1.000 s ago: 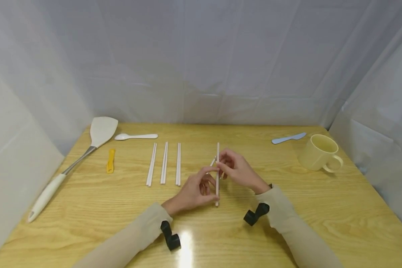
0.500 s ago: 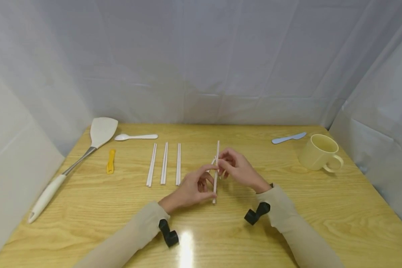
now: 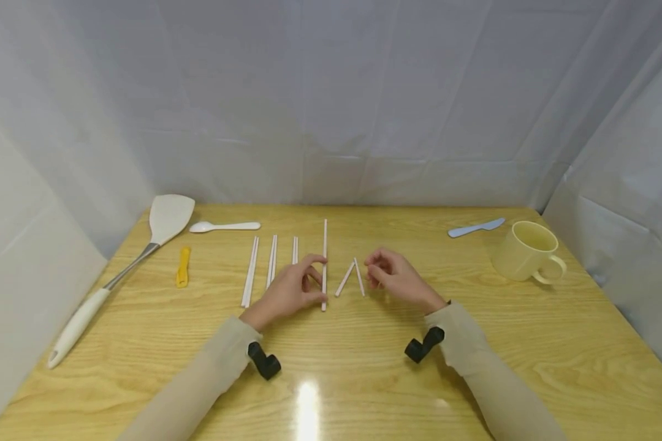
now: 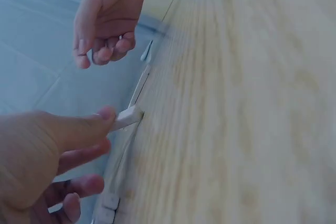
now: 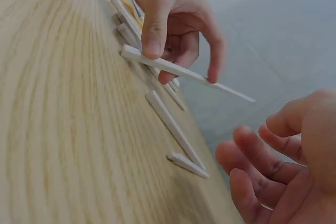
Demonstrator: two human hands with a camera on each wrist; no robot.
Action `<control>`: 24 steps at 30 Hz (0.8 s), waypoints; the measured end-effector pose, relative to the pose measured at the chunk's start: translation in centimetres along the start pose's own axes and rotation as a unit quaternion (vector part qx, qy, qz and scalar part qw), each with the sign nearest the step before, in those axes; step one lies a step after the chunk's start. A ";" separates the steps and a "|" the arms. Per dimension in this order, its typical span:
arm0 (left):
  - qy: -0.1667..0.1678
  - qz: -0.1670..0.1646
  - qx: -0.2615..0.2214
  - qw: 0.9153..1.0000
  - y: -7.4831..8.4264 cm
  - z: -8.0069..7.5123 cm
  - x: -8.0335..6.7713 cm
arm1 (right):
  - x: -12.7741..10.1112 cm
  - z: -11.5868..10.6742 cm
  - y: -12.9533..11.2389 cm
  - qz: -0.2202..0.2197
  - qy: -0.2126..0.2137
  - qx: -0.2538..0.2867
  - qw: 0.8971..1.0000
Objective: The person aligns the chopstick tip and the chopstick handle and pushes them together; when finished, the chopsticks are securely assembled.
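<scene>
Two short white stick pieces [image 3: 351, 278] lie in a V on the wooden surface [image 3: 474, 343], between the hands. One long white stick [image 3: 324, 263] is pinched by the left hand [image 3: 287, 293], thumb and forefinger closed on it, just right of three stick pairs [image 3: 270, 269]. The right hand [image 3: 399, 280] is held loosely curled and grips nothing. For a tidy row, the stick is best kept parallel to the pairs and lowered flat, judged from here. A spatula [image 3: 127, 263], spoon [image 3: 223, 226], yellow clip [image 3: 182, 266], blue knife [image 3: 475, 228] and mug [image 3: 526, 251] are set about; grey sheeting [image 3: 331, 98] is hung behind
</scene>
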State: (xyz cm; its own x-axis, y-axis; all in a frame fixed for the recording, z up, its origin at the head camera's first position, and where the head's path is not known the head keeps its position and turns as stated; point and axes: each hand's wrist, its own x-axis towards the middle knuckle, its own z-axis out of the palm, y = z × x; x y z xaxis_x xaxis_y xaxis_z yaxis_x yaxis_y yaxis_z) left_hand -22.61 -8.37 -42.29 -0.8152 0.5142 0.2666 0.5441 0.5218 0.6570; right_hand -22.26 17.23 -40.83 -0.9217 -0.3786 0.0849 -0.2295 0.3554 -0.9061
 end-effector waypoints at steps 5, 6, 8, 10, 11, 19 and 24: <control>-0.004 -0.042 0.053 0.998 -0.2 -0.3 -0.1 | 0.1 0.0 0.8 -0.004 -0.005 -0.014 1.000; -0.004 -0.047 0.070 0.996 -0.2 -0.4 -0.1 | 0.1 0.1 0.9 -0.004 -0.005 -0.017 1.000; -0.006 -0.058 0.104 0.993 -0.2 -0.4 -0.1 | 0.1 0.2 1.2 -0.003 -0.004 -0.025 1.000; -0.010 -0.065 0.121 0.990 -0.1 -0.4 -0.2 | 0.1 0.3 1.6 -0.008 -0.001 -0.050 0.999; -0.014 -0.069 0.124 0.990 -0.1 -0.4 -0.2 | 0.2 0.4 1.7 -0.013 0.002 -0.067 0.998; -0.007 -0.067 0.120 0.990 -0.1 -0.5 -0.1 | 0.3 1.3 2.7 -0.039 0.028 -0.155 0.987; 0.047 -0.054 0.091 0.993 0.3 0.5 0.1 | 0.1 1.6 2.3 -0.030 0.035 -0.191 0.980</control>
State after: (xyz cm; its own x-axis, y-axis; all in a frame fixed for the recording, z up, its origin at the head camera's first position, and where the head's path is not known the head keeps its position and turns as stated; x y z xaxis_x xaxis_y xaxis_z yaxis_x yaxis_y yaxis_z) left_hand -22.48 -7.85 -42.43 -0.8812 0.3872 0.2711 0.4719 0.6893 0.5497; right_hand -22.37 16.63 -43.58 -0.9188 -0.3541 0.1743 -0.3727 0.6334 -0.6781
